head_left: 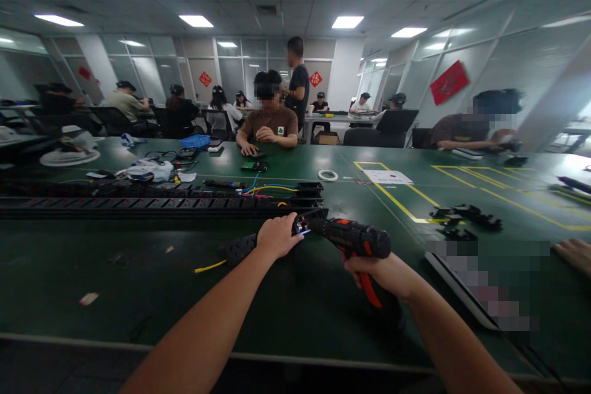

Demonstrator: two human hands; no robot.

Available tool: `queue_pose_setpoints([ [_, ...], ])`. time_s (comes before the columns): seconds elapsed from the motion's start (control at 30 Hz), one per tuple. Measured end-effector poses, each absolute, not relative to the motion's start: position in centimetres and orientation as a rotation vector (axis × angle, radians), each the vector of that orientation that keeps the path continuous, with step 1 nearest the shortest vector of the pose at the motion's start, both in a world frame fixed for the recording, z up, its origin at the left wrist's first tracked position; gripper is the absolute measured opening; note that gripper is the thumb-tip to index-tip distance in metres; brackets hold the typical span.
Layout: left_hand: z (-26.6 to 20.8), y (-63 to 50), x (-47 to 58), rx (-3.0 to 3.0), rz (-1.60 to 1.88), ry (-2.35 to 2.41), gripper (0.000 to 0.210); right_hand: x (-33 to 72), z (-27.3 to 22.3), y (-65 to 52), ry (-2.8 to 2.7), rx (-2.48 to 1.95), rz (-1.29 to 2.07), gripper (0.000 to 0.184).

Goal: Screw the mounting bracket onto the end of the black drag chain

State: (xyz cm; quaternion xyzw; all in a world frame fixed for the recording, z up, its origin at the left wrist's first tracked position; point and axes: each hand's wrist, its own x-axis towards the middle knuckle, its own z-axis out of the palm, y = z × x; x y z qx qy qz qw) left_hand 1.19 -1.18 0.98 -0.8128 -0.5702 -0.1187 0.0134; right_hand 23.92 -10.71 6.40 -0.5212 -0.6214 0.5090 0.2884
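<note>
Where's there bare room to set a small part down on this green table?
One bare patch lies between the white ring and the drill, left of the yellow tape; another between the left forearm, right forearm and table edge. It's crowded left of the ring: black strips, wires, a white bag.

Here's the left forearm (224, 314), bare, slanting forward and inward, left hand (276, 237) palm down, fingers bent over in a hold! Opposite, the right forearm (450, 320) angles in too, right hand (391, 273) nearer the body, fingers wrapped in a fist-like grip!
</note>
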Motion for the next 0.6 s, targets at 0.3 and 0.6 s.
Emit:
queue_pose_setpoints([
  [0.3,0.80,-1.13,1.10,-2.530,-0.401,-1.755,0.060,23.83,6.62,-10.73,-1.648,-1.424,1.376,0.009],
  [0.6,1.15,-1.30,1.21,-2.534,-0.368,-1.792,0.060,23.91,6.46,-10.72,-1.673,-1.400,1.362,0.009],
])
